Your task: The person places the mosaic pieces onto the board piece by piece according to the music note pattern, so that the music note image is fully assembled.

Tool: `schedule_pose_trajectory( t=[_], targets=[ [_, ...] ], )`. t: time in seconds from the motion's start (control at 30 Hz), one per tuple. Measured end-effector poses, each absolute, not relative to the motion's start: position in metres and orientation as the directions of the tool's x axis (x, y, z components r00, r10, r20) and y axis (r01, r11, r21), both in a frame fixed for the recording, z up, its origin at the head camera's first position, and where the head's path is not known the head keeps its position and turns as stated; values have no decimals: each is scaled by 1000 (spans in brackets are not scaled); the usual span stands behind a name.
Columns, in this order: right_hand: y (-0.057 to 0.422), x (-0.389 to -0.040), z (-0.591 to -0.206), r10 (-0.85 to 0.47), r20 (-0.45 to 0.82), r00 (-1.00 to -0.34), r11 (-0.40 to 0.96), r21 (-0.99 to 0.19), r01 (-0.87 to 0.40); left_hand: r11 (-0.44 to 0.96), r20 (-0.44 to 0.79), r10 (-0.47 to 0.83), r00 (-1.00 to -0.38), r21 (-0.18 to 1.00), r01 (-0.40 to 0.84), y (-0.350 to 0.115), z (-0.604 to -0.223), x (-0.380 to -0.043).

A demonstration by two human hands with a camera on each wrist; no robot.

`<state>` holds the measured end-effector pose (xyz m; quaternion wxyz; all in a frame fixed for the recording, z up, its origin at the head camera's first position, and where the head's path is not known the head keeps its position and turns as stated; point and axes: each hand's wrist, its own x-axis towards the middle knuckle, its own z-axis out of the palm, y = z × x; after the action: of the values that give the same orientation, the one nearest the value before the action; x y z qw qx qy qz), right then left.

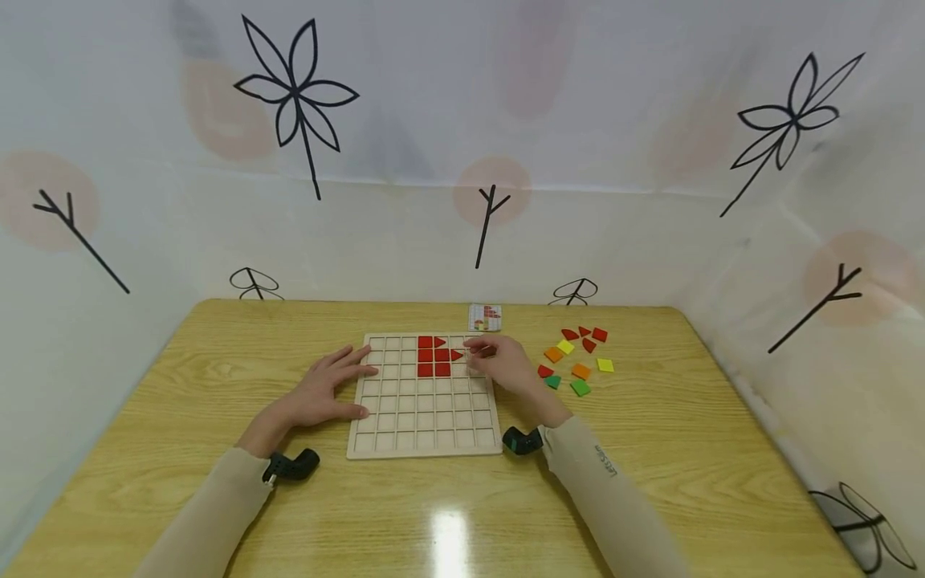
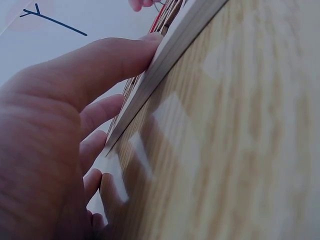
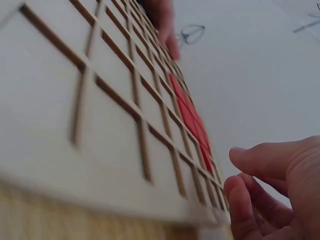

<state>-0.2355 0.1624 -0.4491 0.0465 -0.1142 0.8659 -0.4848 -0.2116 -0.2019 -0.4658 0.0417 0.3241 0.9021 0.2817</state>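
A wooden grid board (image 1: 386, 441) lies on the table, with red square tiles (image 1: 425, 355) and red triangle tiles (image 1: 456, 356) set in its upper cells. My left hand (image 1: 325, 391) rests at the board's left edge with fingers spread. In the left wrist view its thumb (image 2: 120, 57) touches the board's side. Over the upper right cells hovers my right hand (image 1: 506, 365), just right of the red triangles. From the right wrist, its thumb (image 3: 260, 157) and loosely bent fingers (image 3: 242, 200) stand apart, and no tile shows between them.
Loose red, orange, yellow and green tiles (image 1: 580, 372) are scattered on the table right of the board. A small picture card (image 1: 485, 318) lies behind the board. White cloth with plant drawings (image 1: 405, 249) hangs around the table's back and sides.
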Motion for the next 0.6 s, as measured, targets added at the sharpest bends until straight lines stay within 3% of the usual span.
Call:
schedule_pose_trajectory(
  t=[0.2, 0.6],
  targets=[
    [208, -249, -447, -140, 124, -982, 484, -857, -177, 630, 113, 609, -785, 532, 566, -202, -464, -211],
    [316, -252, -446, 128, 133, -983, 621, -784, -25, 626, 108, 608, -786, 544, 559, -202, -465, -212]
  ],
)
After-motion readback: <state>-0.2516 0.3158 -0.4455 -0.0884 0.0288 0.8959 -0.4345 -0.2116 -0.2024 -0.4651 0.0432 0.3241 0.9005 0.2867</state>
